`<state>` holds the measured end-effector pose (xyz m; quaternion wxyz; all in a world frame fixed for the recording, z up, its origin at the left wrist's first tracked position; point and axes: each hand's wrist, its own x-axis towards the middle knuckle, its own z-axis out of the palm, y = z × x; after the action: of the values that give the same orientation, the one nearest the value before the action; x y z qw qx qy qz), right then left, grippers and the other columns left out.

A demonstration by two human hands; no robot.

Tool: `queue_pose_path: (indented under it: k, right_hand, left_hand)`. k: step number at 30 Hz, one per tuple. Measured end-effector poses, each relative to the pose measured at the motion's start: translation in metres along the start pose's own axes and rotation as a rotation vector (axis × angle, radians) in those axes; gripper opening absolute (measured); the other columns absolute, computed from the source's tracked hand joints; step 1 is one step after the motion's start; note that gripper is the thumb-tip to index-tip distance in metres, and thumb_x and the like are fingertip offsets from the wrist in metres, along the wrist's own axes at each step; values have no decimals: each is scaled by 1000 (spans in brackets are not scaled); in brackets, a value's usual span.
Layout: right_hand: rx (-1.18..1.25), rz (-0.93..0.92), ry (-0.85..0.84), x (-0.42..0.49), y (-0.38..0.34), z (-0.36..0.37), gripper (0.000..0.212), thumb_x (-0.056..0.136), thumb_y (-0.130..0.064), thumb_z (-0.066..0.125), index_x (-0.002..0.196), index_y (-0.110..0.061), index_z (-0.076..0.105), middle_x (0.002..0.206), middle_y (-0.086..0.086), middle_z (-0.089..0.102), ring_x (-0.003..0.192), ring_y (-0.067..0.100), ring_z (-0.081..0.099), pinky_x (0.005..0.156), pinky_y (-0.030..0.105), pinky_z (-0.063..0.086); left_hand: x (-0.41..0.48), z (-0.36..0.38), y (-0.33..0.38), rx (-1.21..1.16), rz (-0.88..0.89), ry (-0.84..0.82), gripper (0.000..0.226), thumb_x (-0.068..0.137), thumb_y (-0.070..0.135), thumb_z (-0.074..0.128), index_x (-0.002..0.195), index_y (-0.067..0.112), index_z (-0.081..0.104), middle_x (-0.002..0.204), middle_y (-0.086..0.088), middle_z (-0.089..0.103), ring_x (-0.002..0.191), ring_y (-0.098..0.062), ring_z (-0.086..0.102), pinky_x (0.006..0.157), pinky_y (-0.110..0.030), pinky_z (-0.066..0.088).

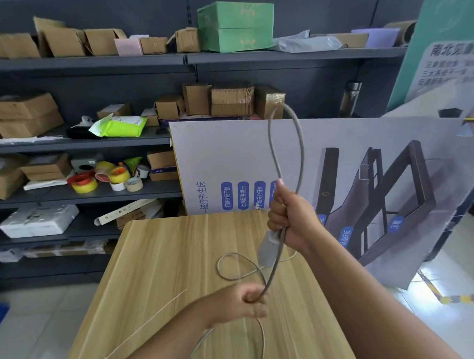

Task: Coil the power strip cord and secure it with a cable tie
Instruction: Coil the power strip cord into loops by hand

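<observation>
A grey power strip cord (299, 139) rises in a tall loop above my right hand (291, 217), which is closed around both strands of it. Just below that fist hangs the cord's grey plug end (269, 248). The cord runs down from there to my left hand (243, 302), which pinches it above the wooden table (158, 262). More slack lies looped on the table (233, 265) and trails off toward the near edge. A long, thin white cable tie (147, 323) lies diagonally on the table, left of my left arm. The power strip itself is out of view.
Dark metal shelves (91, 195) stand behind the table, loaded with cardboard boxes and tape rolls (85, 183). A large printed board (324, 163) leans at the table's far right side. Tiled floor shows to the left and right of the table.
</observation>
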<state>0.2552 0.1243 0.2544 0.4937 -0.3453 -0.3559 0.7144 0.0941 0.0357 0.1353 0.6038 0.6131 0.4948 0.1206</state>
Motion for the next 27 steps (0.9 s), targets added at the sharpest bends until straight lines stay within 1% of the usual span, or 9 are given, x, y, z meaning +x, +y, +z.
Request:
queue_pose_path:
  k: [3,5,6,8,10,14,17,20,27]
  right_hand:
    - [-12,-79,8,-2,-15,0,43,99,-40,48,62,-24,32,48,-6,22,39,10,19,40,23,19]
    - [-10,-97,5,-4,-23,0,44,99,-40,48,61,-23,34,48,-6,23,40,10,20,40,24,21]
    - [-6,-95,2,-6,-25,1,44,99,-40,48,61,-23,35,48,-6,24,40,10,21,39,24,22]
    - [-1,-92,-4,-10,-27,4,43,99,-39,47,61,-22,35,47,-6,24,39,10,21,38,23,24]
    - [21,-80,-24,-13,-26,8,43,99,-40,47,62,-22,34,46,-7,25,38,9,21,38,22,24]
    - [80,-5,-106,-19,-20,7,44,98,-42,46,59,-21,37,44,-9,25,34,6,22,38,20,22]
    - [35,50,-164,-27,-18,-1,42,94,-42,48,60,-21,37,44,-9,24,34,6,20,40,21,17]
    - [-162,61,-133,-31,-15,-17,34,93,-39,52,67,-19,44,46,-8,27,37,7,20,41,22,18]
    - [-285,97,111,-19,16,-22,26,101,-32,48,80,-16,52,52,-4,39,43,11,35,39,22,34]
  left_hand:
    - [17,7,-35,358,-153,199,47,90,41,59,135,32,54,141,-1,46,128,-15,45,105,-27,37]
    - [22,5,-44,402,-285,332,46,96,29,44,142,28,46,139,-8,50,118,-21,51,98,-30,42]
    - [24,3,-47,206,-340,364,45,98,22,37,143,21,45,125,-11,60,101,-20,59,90,-30,47]
    - [29,1,-43,-536,-469,328,32,101,19,36,128,5,46,92,-18,68,71,-27,66,86,-39,52]
    - [38,0,-39,-1079,-432,292,30,101,19,43,114,-8,45,92,-28,65,65,-35,69,81,-50,54]
    - [61,-5,-34,-1568,-257,515,16,100,2,44,109,-10,46,88,-26,55,69,-35,62,40,-42,56]
    - [56,-31,-40,-1785,-240,654,24,102,14,45,93,-7,51,74,-20,58,52,-23,61,30,-26,49]
    - [40,-65,-34,-1648,-185,755,22,102,22,46,99,5,59,46,-1,54,31,-8,46,32,-14,36]
    - [3,-58,58,-1113,226,545,27,97,9,49,114,5,69,85,-5,59,66,-14,58,60,-30,57]
